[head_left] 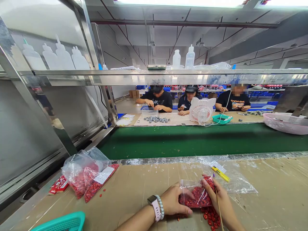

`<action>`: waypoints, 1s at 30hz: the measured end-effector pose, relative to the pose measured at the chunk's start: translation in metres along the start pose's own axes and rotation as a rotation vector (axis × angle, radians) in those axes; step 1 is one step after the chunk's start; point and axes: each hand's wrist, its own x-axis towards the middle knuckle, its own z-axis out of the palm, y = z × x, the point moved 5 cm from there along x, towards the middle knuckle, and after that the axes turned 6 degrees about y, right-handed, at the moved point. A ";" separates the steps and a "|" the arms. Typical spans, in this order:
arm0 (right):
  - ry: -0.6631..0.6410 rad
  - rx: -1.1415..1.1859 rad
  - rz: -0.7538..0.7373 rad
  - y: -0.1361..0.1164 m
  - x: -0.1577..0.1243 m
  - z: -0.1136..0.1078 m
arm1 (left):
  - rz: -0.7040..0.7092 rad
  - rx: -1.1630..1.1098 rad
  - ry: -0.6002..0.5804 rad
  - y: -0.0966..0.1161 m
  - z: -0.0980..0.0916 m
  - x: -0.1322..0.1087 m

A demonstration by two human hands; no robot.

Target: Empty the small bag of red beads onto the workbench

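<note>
— Where were the hands when you looked?

— Both sat low at the near edge of the cardboard-covered bench (144, 179). I saw the left hand (174, 202) pinching the left side of a small clear bag (196, 194) half full of red pieces, its fingers closed on the film. The right hand (222, 200) had its fingers curled over the bag's upper right edge.

— Anything else in that right hand?

— A thin stick (218, 207) ran down along it. I couldn't tell whether it was gripped or only resting there.

— And around the bag?

— Loose red pieces (211, 217) lay on the bench just below it, between the wrists. A yellow tool (220, 174) lay on a flat plastic sheet (240, 184) just beyond the right hand. Larger bags (86, 173) of the same red pieces were well off to the left, with a teal basket (64, 223) at the near left corner.

— Further out?

— I saw a green belt (192, 141). Across it were a white fan (201, 111) and three seated people.
</note>
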 end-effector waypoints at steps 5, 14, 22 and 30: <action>0.030 -0.022 -0.005 0.002 0.003 -0.005 | -0.022 0.038 -0.008 -0.001 0.001 0.003; 0.048 -0.024 0.019 0.009 0.004 -0.013 | -0.021 0.088 -0.004 -0.005 -0.004 0.003; 0.051 -0.029 0.043 0.005 0.003 -0.014 | 0.037 0.084 -0.021 -0.005 -0.003 0.002; 0.072 -0.058 0.043 0.010 0.004 -0.017 | 0.075 0.110 -0.055 -0.005 -0.004 0.001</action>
